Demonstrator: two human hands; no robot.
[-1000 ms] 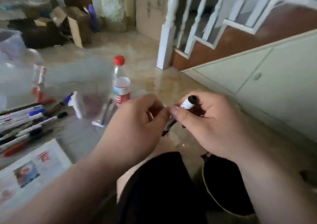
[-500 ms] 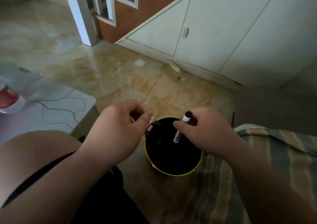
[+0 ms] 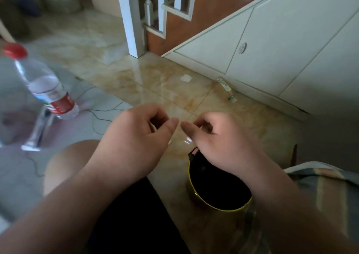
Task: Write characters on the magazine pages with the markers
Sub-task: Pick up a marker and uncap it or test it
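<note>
While our left hand (image 3: 136, 135), its grip unclear, and empty right hand (image 3: 217, 141) are hovering together over the bin (image 3: 219, 208), we are likely needing a fresh marker next.

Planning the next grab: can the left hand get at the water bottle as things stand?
Probably yes. The water bottle stands on the table to the left of the left hand, with nothing standing between them. Whether that hand already holds something is unclear.
</note>
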